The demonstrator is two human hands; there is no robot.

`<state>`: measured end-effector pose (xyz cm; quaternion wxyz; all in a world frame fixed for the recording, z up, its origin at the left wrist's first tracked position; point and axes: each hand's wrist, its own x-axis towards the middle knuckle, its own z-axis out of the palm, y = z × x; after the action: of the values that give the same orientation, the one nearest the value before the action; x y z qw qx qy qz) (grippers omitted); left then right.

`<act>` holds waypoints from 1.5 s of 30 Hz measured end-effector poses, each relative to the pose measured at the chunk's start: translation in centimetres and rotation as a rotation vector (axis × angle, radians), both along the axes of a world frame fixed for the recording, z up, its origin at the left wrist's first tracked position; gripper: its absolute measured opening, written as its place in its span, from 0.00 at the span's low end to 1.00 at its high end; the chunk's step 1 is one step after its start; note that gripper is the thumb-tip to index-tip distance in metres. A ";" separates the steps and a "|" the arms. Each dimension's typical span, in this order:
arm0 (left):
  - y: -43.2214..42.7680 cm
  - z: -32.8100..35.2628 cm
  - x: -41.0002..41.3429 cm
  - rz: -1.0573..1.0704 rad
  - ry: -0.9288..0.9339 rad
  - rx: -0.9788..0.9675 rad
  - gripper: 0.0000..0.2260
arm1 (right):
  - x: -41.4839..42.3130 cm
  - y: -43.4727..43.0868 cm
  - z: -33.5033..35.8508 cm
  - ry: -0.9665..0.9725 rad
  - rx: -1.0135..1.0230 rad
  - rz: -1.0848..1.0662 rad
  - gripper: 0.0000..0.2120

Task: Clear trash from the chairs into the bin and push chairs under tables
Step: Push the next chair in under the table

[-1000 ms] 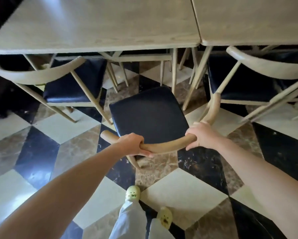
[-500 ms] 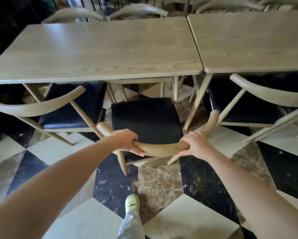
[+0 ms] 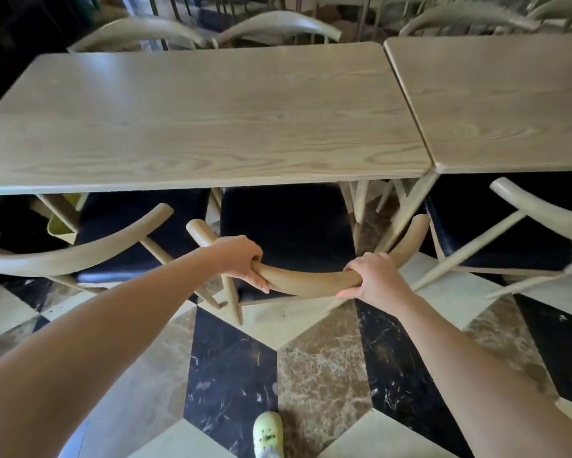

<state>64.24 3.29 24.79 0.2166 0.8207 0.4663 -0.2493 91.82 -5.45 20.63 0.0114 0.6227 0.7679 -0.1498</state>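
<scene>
A: Fingers (image 3: pixel 257 281) first. What've they got?

B: Both sets clenched round the back rail (image 3: pixel 306 280) of the chair (image 3: pixel 288 226). Left hand (image 3: pixel 240 259) wraps it left of centre, right hand (image 3: pixel 374 279) right of centre, thumb tucked under. Bare rail shows between the 2.

A: Chair's where?

B: Front of the seat is under the near edge of the tabletop (image 3: pixel 195 117); rear of the seat & the rail sit outside it. I'd call it roughly half in. It's between 2 other chairs, the left chair (image 3: pixel 79 256) & the right chair (image 3: pixel 542 223), both part tucked too.

A: Any trash on the seat?

B: None on the part I can see. Front is hidden under the top, so can't tell there. No bin in view.

A: How to finish the push well?

B: Keep even pressure thru both hands so it goes in straight, no yaw. The rail's right tip is v. close to the table leg (image 3: pixel 410 206), so I'd bias a touch left. Left tip is just beside the left chair's rail end, so not too far. Slide low & steady over the floor (image 3: pixel 321 375), don't tip the back legs up. Stop when the rail nears the edge, & watch knuckles don't get pinched.
</scene>
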 end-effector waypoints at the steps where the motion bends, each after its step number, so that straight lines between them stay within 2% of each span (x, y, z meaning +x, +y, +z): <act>1: 0.9 0.0 -0.3 -0.003 -0.003 -0.001 0.29 | -0.3 0.7 0.0 0.002 0.002 -0.005 0.29; 14: 7.1 -1.3 -2.9 -0.016 -0.048 -0.008 0.27 | -2.9 6.6 -0.1 -0.076 -0.020 0.010 0.33; 28: 6.9 -1.7 -3.4 -0.043 -0.075 0.022 0.27 | -3.1 6.6 -0.1 -0.057 -0.024 0.008 0.33; 45: 6.4 -4.3 -8.2 0.011 -0.111 -0.041 0.24 | -7.4 6.8 -0.6 -0.150 -0.027 0.093 0.34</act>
<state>56.01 9.69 20.47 0.2602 0.8260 0.4528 -0.2119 84.38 1.35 20.07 0.0844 0.5954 0.7910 -0.1125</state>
